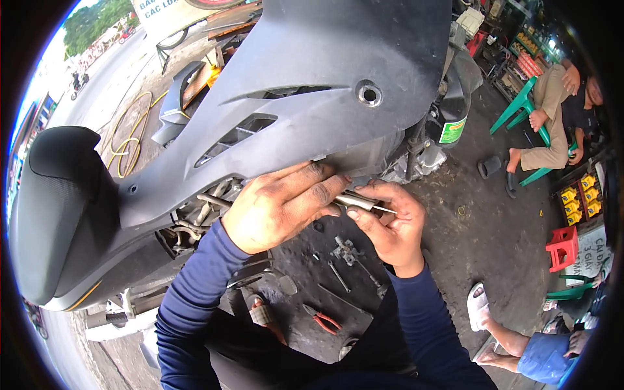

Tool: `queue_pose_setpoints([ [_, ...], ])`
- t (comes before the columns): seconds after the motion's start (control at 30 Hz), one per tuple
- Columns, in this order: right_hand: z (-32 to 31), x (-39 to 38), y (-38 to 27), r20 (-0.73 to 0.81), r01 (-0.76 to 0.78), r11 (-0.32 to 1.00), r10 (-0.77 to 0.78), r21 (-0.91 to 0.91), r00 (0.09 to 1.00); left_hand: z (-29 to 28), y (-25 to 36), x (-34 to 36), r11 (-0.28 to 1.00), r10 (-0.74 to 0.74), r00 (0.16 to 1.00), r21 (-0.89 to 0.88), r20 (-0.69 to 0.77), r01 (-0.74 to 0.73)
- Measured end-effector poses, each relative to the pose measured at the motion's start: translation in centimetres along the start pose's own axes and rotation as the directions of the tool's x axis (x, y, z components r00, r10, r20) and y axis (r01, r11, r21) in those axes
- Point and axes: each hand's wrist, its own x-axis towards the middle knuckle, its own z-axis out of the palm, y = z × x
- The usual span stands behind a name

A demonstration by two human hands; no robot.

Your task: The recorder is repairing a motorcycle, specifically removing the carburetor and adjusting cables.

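Note:
In front of the motorbike's grey plastic body panel (305, 140), my two hands meet on a small silvery metal cylinder (357, 201) with a thin pointed needle at its right end. It resembles a carburetor slide. My left hand (279, 205) is closed around the left end, its back toward me, so that end is hidden. From the right, my right hand (394, 224) pinches the cylinder between thumb and fingers. Exposed engine parts and hoses (195, 224) show under the panel, just left of my left hand.
Below my hands, a dirty metal assembly (348, 250), a wrench (338, 276) and red-handled pliers (322, 318) lie on the dark floor. The black seat (58, 208) is at left. Seated people, green chairs (520, 107) and a red stool (562, 249) are at right.

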Motion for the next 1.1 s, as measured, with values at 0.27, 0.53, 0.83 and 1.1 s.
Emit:
queue_pose_setpoints([
  [0.27,0.7,-0.6,0.8,-0.045,-0.179,0.894,0.216,0.41,0.975,-0.3,0.1,0.4,0.997,0.021,1.0,-0.075,0.002,-0.02],
  [0.53,0.6,0.7,-0.1,-0.057,-0.115,0.993,0.117,0.033,0.991,0.0,-0.4,0.2,0.998,0.027,1.0,-0.049,0.002,-0.027],
  [0.83,0.8,1.5,-0.2,0.06,-0.323,0.93,0.317,0.176,0.947,-0.1,0.1,0.2,1.0,0.009,1.0,-0.002,0.01,-0.009],
  [1.1,0.7,2.0,0.5,0.115,-0.314,0.949,0.31,0.023,0.944,-0.4,0.6,0.0,0.967,0.042,0.993,0.245,0.114,-0.069],
])
